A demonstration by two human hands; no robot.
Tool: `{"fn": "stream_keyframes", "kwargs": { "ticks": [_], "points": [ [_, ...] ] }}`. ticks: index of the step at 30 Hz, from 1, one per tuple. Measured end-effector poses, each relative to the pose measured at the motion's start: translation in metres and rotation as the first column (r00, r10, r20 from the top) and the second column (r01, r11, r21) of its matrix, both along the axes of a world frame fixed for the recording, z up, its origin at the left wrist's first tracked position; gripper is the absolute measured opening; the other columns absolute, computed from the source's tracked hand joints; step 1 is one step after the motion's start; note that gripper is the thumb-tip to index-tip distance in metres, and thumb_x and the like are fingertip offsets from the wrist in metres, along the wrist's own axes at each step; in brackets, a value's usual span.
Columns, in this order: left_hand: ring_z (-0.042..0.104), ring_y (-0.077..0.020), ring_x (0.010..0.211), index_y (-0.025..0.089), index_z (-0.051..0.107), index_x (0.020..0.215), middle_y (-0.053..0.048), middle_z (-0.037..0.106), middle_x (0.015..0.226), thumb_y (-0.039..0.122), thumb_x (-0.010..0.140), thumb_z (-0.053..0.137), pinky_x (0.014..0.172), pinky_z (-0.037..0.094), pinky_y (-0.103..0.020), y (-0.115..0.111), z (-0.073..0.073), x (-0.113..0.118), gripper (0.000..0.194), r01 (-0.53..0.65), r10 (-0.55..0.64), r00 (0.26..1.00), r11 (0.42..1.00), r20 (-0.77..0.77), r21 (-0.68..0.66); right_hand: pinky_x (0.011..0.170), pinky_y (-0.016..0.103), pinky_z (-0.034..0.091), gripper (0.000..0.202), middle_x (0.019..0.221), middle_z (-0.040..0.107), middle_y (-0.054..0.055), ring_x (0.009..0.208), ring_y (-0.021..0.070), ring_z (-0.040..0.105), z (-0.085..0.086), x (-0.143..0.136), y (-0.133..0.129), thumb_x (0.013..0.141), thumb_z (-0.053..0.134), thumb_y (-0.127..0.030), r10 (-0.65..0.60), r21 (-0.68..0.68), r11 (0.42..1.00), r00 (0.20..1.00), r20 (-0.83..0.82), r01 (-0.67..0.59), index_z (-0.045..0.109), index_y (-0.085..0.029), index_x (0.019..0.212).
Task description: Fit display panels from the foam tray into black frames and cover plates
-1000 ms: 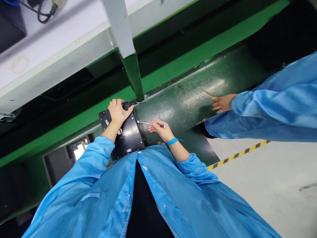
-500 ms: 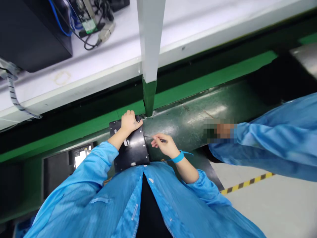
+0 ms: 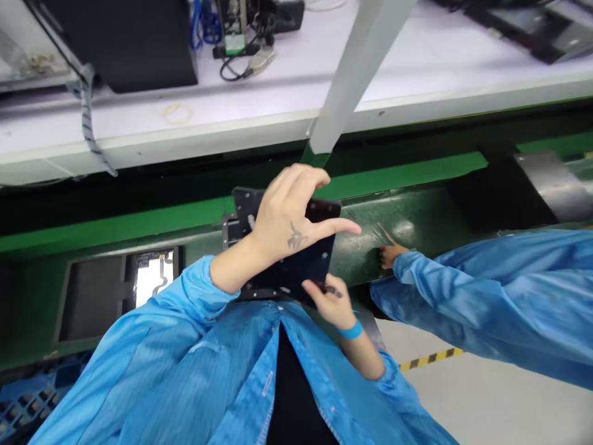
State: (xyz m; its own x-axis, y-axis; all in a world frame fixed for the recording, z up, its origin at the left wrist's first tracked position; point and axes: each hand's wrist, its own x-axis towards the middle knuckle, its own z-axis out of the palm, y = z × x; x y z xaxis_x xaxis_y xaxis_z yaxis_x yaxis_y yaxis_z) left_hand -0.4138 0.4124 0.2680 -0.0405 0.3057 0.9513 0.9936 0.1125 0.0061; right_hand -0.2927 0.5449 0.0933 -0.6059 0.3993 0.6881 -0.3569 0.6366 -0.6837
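A black panel point(image 3: 315, 254) with small pale spots is raised and turned at an angle over a dark flat base point(image 3: 230, 232), close against my blue coat. My left hand point(image 3: 282, 219) is open above the panel, its thumb stretched out to the right and its fingers apart from the thumb. At the lower right corner, my right hand point(image 3: 334, 304) grips the panel between thumb and fingers. A short dark handle point(image 3: 332, 290) also shows among those fingers; the rest of that tool is hidden.
A black tray point(image 3: 92, 300) holding a white part point(image 3: 154, 278) lies left on the green bench point(image 3: 194, 240). A co-worker's hand point(image 3: 391, 254) rests on the bench to the right. Beyond stand a grey post point(image 3: 356, 74) and a white shelf point(image 3: 259, 133) with cables.
The panel has come up off the base and turned. My left hand has lifted and opened; my right hand has moved from beside the edge to grip the corner. The view has shifted left.
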Motion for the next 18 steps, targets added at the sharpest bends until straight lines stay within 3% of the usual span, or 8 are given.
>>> {"fn": "stream_keyframes", "kwargs": {
  "ticks": [2, 3, 5, 7, 10, 13, 16, 18],
  "points": [
    [0.064, -0.0248, 0.102, 0.020, 0.064, 0.103, -0.008, 0.066, 0.100, 0.071, 0.092, 0.062, 0.092, 0.050, -0.039, -0.017, -0.021, -0.028, 0.051, 0.016, -0.017, 0.999, 0.998, 0.026, 0.059, 0.051, 0.029, 0.045, 0.049, 0.060, 0.059, 0.001, 0.055, 0.0164, 0.050, 0.012, 0.024, 0.004, 0.089, 0.070, -0.064, -0.137, 0.009, 0.990, 0.991, -0.004, 0.137, 0.069, -0.018, 0.072],
    [0.064, -0.0243, 0.101, 0.021, 0.064, 0.100, -0.008, 0.066, 0.098, 0.065, 0.096, 0.058, 0.093, 0.050, -0.039, -0.027, -0.041, -0.046, 0.045, -0.007, 0.004, 0.997, 0.999, 0.073, 0.045, 0.052, 0.028, 0.044, 0.047, 0.060, 0.058, 0.001, 0.056, 0.0166, 0.050, 0.016, 0.033, 0.008, 0.089, 0.070, -0.063, -0.198, -0.001, 0.980, 0.980, 0.000, 0.198, 0.068, -0.018, 0.073],
    [0.063, -0.0234, 0.095, 0.021, 0.065, 0.095, -0.007, 0.066, 0.094, 0.053, 0.101, 0.053, 0.092, 0.051, -0.039, -0.050, -0.091, -0.078, 0.035, -0.085, 0.094, 0.973, 0.995, 0.212, -0.053, 0.054, 0.030, 0.044, 0.047, 0.062, 0.058, 0.002, 0.060, 0.0184, 0.051, 0.016, 0.041, 0.017, 0.087, 0.069, -0.064, -0.297, -0.031, 0.954, 0.955, 0.028, 0.298, 0.067, -0.018, 0.076],
    [0.064, -0.0255, 0.096, 0.020, 0.067, 0.099, -0.009, 0.066, 0.098, 0.045, 0.099, 0.055, 0.093, 0.052, -0.040, -0.069, -0.148, -0.101, 0.027, -0.174, 0.242, 0.900, 0.962, 0.363, -0.208, 0.056, 0.032, 0.045, 0.051, 0.065, 0.061, 0.004, 0.062, 0.0208, 0.054, 0.007, 0.032, 0.028, 0.085, 0.065, -0.069, -0.376, -0.045, 0.923, 0.922, 0.087, 0.381, 0.065, -0.018, 0.078],
    [0.065, -0.0316, 0.107, 0.019, 0.064, 0.122, -0.015, 0.063, 0.114, 0.041, 0.092, 0.062, 0.096, 0.054, -0.044, -0.081, -0.212, -0.109, 0.037, -0.289, 0.431, 0.738, 0.897, 0.519, -0.334, 0.058, 0.034, 0.043, 0.054, 0.061, 0.059, 0.007, 0.059, 0.0229, 0.053, -0.017, 0.000, 0.043, 0.082, 0.054, -0.074, -0.459, 0.027, 0.884, 0.853, 0.251, 0.467, 0.058, -0.021, 0.070],
    [0.063, -0.0345, 0.116, 0.017, 0.059, 0.132, -0.018, 0.061, 0.122, 0.040, 0.091, 0.065, 0.099, 0.053, -0.047, -0.077, -0.235, -0.092, 0.047, -0.301, 0.482, 0.663, 0.872, 0.573, -0.385, 0.061, 0.035, 0.042, 0.044, 0.058, 0.056, 0.008, 0.063, 0.0262, 0.057, -0.045, -0.032, 0.049, 0.088, 0.049, -0.063, -0.518, 0.197, 0.854, 0.747, 0.416, 0.482, 0.050, -0.025, 0.065],
    [0.059, -0.0347, 0.124, 0.016, 0.063, 0.127, -0.019, 0.058, 0.129, 0.036, 0.090, 0.069, 0.106, 0.051, -0.049, -0.070, -0.230, -0.081, 0.042, -0.236, 0.432, 0.661, 0.896, 0.614, -0.377, 0.064, 0.034, 0.040, 0.034, 0.063, 0.059, 0.010, 0.071, 0.0293, 0.062, -0.066, -0.051, 0.044, 0.094, 0.048, -0.050, -0.568, 0.345, 0.823, 0.656, 0.497, 0.451, 0.057, -0.022, 0.077],
    [0.055, -0.0354, 0.131, 0.013, 0.065, 0.121, -0.021, 0.055, 0.137, 0.032, 0.086, 0.077, 0.114, 0.046, -0.050, -0.066, -0.225, -0.082, 0.042, -0.186, 0.338, 0.627, 0.940, 0.702, -0.287, 0.065, 0.034, 0.040, 0.034, 0.068, 0.062, 0.011, 0.074, 0.0305, 0.064, -0.070, -0.062, 0.039, 0.096, 0.046, -0.047, -0.566, 0.394, 0.824, 0.630, 0.532, 0.408, 0.062, -0.019, 0.087]
  ]
}}
